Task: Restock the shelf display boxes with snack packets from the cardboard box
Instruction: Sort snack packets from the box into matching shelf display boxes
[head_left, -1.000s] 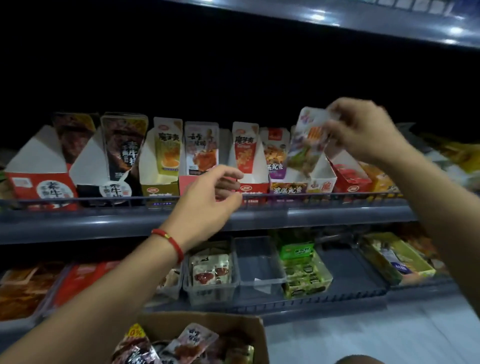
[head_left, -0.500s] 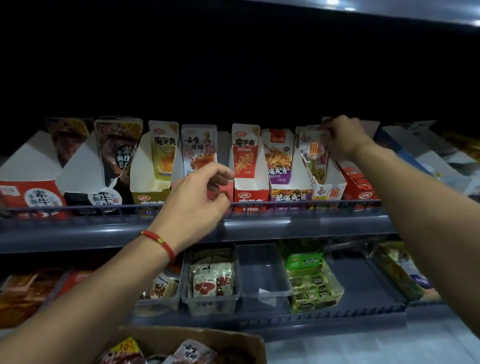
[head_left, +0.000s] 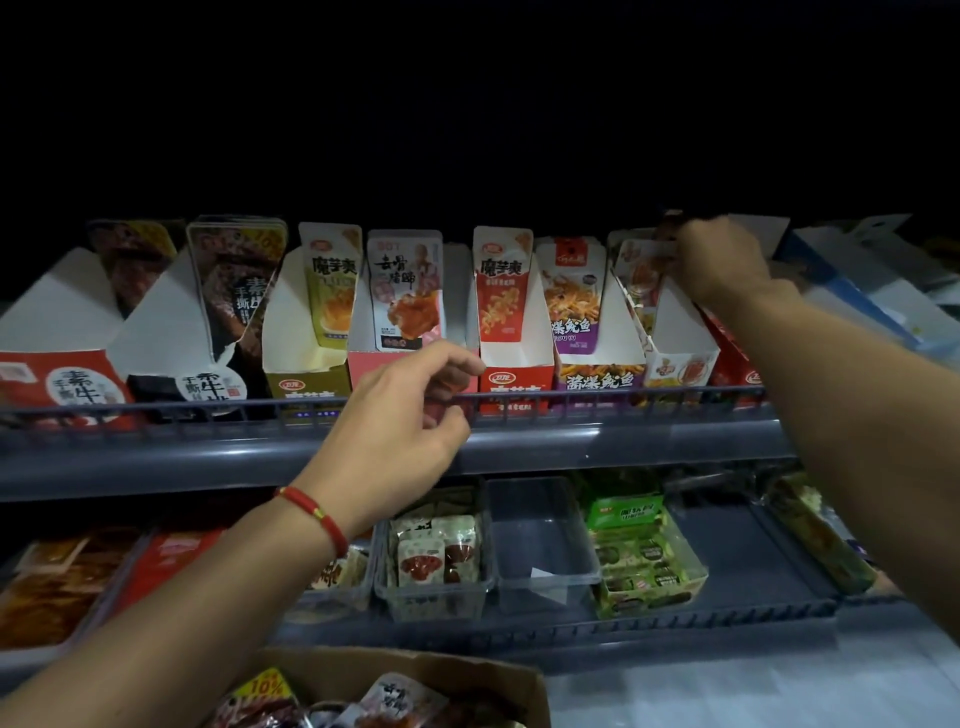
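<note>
Your right hand (head_left: 719, 260) reached up, pinching a white-and-red foil snack packet (head_left: 641, 273) upright in the white cardboard display box (head_left: 680, 340). Left hand (head_left: 410, 410) hovered, loosely curled, holding nothing.

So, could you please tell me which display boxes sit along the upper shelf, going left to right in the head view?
Red-fronted box → black-fronted box → olive-yellow box → pink box → red box → purple box → white box, where the right hand holds a packet.
</note>
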